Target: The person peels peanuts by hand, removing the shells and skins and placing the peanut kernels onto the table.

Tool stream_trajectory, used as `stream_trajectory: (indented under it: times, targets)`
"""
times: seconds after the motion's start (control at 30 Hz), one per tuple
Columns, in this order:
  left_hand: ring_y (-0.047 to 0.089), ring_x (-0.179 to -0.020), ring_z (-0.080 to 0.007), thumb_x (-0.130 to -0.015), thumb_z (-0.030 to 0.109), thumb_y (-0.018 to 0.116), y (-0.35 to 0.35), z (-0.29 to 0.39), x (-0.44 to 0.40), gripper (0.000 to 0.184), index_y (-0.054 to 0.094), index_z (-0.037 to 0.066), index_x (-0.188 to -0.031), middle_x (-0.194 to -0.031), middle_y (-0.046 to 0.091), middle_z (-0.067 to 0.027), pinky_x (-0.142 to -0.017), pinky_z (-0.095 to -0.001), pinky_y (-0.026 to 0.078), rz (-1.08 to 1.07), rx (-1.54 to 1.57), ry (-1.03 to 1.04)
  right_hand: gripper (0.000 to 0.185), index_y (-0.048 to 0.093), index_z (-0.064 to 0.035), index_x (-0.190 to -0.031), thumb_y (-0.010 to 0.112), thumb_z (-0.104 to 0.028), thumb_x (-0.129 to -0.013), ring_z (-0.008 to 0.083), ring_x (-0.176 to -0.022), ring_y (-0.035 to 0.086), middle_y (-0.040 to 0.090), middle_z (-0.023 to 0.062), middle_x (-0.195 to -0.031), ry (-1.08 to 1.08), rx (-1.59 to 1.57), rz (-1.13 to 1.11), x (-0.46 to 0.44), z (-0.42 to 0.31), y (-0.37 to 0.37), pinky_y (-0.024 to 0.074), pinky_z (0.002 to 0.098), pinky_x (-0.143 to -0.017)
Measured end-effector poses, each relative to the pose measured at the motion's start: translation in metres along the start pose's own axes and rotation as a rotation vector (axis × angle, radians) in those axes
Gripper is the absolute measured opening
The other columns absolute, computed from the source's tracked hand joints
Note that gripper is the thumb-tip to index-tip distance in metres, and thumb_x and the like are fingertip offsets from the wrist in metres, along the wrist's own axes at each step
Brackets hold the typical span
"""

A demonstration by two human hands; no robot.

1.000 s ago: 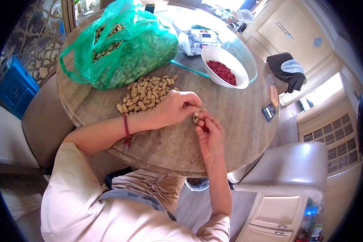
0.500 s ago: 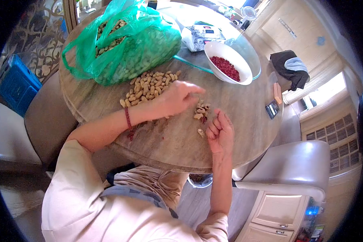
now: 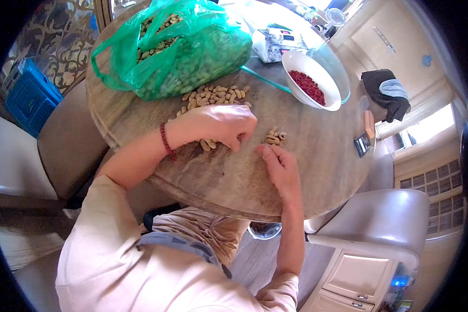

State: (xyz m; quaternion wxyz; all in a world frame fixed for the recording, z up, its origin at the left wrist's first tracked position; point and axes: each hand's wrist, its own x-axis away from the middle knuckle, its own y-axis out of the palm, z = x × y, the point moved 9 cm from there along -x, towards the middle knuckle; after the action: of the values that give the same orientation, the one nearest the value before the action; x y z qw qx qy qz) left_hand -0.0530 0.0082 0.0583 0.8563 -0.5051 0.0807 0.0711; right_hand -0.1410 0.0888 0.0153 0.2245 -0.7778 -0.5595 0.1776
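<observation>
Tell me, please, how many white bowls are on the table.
1: the white bowl, holding red kernels, beyond the right hand. Another could be hidden behind the green bag.

There is one view, from a camera worn on the head. It looks forward and steeply down, from quite near, over the shirt (image 3: 156,275) onto the counter (image 3: 229,184); its wide, round picture also takes in the floor (image 3: 260,255).

Nothing legible was found. The small label (image 3: 287,37) on the packet (image 3: 270,51) beyond your right fingers (image 3: 278,156), and the marks on the dark flat item (image 3: 362,145) well to their right, were too small to read.
</observation>
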Motion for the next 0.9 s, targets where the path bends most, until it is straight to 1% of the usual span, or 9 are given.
stream_trajectory:
  times: [0.1,0.3,0.33,0.37,0.4,0.43,0.5,0.73,0.9]
  targets:
    - [0.053,-0.080,-0.0279,-0.061,0.011,0.068,0.007,-0.002,0.001,0.017,0.059,0.002,-0.071,-0.074,0.056,-0.0116,-0.072,-0.0348,0.043,0.098,0.040,0.043,0.024,0.063,0.0024,-0.088,0.051,-0.018,-0.087,0.0084,-0.061,0.047,0.053,0.0047,-0.062,-0.067,-0.041,0.095,-0.002,-0.003,-0.005,0.0389,0.0245,-0.057]
    - [0.057,-0.069,-0.0281,-0.065,0.008,0.067,0.002,0.006,-0.015,0.012,0.060,0.000,-0.072,-0.069,0.059,-0.0103,-0.064,-0.0341,0.047,0.156,-0.070,0.067,0.023,0.063,0.0024,-0.089,0.053,-0.019,-0.087,0.0085,-0.056,0.044,0.049,0.0043,-0.059,-0.253,-0.013,0.302,0.002,-0.013,-0.025,0.0371,0.0247,-0.053]
    - [0.059,-0.067,-0.0247,-0.066,0.007,0.066,-0.010,0.008,-0.015,0.012,0.062,0.000,-0.075,-0.069,0.060,-0.0101,-0.061,-0.0323,0.047,0.269,0.103,0.087,0.023,0.063,0.0022,-0.089,0.054,-0.018,-0.086,0.0082,-0.055,0.043,0.048,0.0041,-0.059,-0.283,-0.009,0.332,0.004,-0.017,-0.029,0.0369,0.0245,-0.052]
    - [0.060,-0.064,-0.0214,-0.068,0.006,0.066,-0.021,0.009,-0.013,0.012,0.063,0.000,-0.079,-0.069,0.061,-0.0100,-0.059,-0.0305,0.048,0.381,0.277,0.106,0.020,0.063,0.0020,-0.090,0.056,-0.016,-0.085,0.0064,-0.054,0.042,0.049,0.0019,-0.059,-0.206,-0.021,0.336,0.006,-0.011,-0.031,0.0355,0.0226,-0.051]
    - [0.061,-0.065,-0.0132,-0.073,0.003,0.065,-0.024,0.008,-0.013,0.011,0.065,-0.001,-0.083,-0.073,0.064,-0.0094,-0.059,-0.0257,0.048,0.328,0.368,-0.001,0.018,0.063,0.0017,-0.090,0.058,-0.014,-0.084,0.0045,-0.054,0.041,0.050,-0.0004,-0.059,-0.129,-0.032,0.340,0.008,-0.009,-0.032,0.0341,0.0206,-0.050]
    - [0.061,-0.065,-0.0132,-0.073,0.003,0.065,-0.024,0.011,-0.013,0.011,0.065,-0.001,-0.083,-0.073,0.064,-0.0094,-0.059,-0.0257,0.048,0.330,0.365,0.008,0.018,0.063,0.0017,-0.090,0.058,-0.014,-0.084,0.0045,-0.054,0.041,0.050,-0.0004,-0.059,-0.134,-0.027,0.346,0.011,-0.013,-0.032,0.0341,0.0206,-0.050]
    - [0.061,-0.066,-0.0101,-0.076,0.002,0.064,-0.016,-0.004,-0.014,0.006,0.064,-0.002,-0.082,-0.076,0.065,-0.0084,-0.060,-0.0231,0.049,0.358,0.908,-0.104,0.013,0.064,0.0016,-0.089,0.062,-0.009,-0.081,0.0006,-0.054,0.037,0.048,-0.0064,-0.060,-0.137,-0.216,0.352,0.015,-0.016,-0.030,0.0290,0.0170,-0.048]
    - [0.062,-0.065,-0.0121,-0.075,-0.003,0.064,0.003,-0.010,-0.015,0.008,0.064,-0.004,-0.083,-0.076,0.065,-0.0096,-0.060,-0.0225,0.052,0.395,1.174,-0.164,0.012,0.065,0.0005,-0.089,0.066,-0.006,-0.079,-0.0008,-0.055,0.034,0.046,-0.0094,-0.062,-0.236,-0.294,0.442,0.021,-0.020,-0.036,0.0259,0.0147,-0.049]
    - [0.062,-0.068,-0.0108,-0.074,-0.002,0.066,0.009,-0.004,-0.017,0.011,0.064,-0.003,-0.085,-0.077,0.065,-0.0076,-0.061,-0.0222,0.051,0.353,1.095,-0.120,0.012,0.065,0.0009,-0.090,0.065,-0.007,-0.081,-0.0012,-0.057,0.039,0.053,-0.0079,-0.066,-0.217,-0.364,0.500,0.023,-0.017,-0.039,0.0288,0.0137,-0.050]
